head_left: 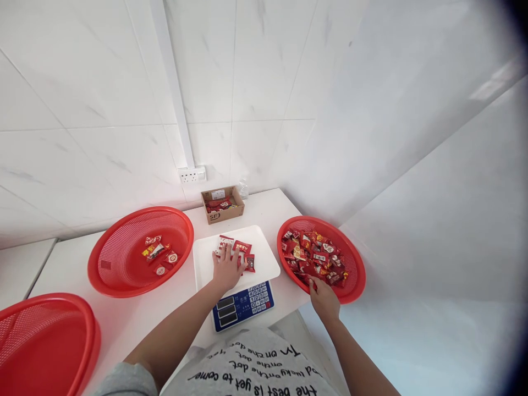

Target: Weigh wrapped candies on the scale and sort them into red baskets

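My left hand (226, 268) lies over several small red and white snack packets (242, 246) on the white tray (264, 269) of a weighing scale. Its fingers are spread and touch the packets, partly covering them. My right hand (325, 300) is at the near left rim of a red plastic basket (358, 280), its fingers curled and closed. That basket holds a heap of mostly red wrapped packets (319, 256). Whether the right fingers grip a packet or only the rim is hidden. The scale's blue panel (243, 306), with keys and displays, faces me.
A second red basket (99, 258), left of the scale, holds several packets. Another red basket (49, 352) stands at the near left. Behind the scale are an open cardboard box (225, 215) with red packets and a clear plastic bag (243, 188). A socket strip (192, 174) is on the tiled wall.
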`<state>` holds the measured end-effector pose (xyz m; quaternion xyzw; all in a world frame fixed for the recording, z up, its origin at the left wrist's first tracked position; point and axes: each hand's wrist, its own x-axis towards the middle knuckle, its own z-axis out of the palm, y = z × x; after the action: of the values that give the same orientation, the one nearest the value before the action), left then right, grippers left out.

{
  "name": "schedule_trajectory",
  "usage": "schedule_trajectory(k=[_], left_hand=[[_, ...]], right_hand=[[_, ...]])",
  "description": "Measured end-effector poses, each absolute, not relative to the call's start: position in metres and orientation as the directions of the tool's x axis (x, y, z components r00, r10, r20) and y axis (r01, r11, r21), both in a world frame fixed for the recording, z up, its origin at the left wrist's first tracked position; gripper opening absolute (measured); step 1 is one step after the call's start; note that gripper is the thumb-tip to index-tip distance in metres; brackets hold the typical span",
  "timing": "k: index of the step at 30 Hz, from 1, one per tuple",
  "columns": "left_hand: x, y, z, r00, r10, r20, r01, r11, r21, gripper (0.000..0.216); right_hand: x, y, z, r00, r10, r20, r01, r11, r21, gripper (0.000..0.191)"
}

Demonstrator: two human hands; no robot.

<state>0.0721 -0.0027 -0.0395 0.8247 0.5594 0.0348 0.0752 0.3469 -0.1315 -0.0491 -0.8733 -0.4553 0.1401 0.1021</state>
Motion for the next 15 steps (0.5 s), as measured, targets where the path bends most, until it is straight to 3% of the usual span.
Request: schedule_trajectory(k=[15], left_hand=[[0.076, 0.001, -0.039, 0.356, 0.934, -0.009, 0.922, -0.35, 0.167, 0.057]], right_hand=[[0.351, -0.131, -0.054, 0.543, 0.825, -0.154, 0.767, -0.562, -0.309, 0.043]])
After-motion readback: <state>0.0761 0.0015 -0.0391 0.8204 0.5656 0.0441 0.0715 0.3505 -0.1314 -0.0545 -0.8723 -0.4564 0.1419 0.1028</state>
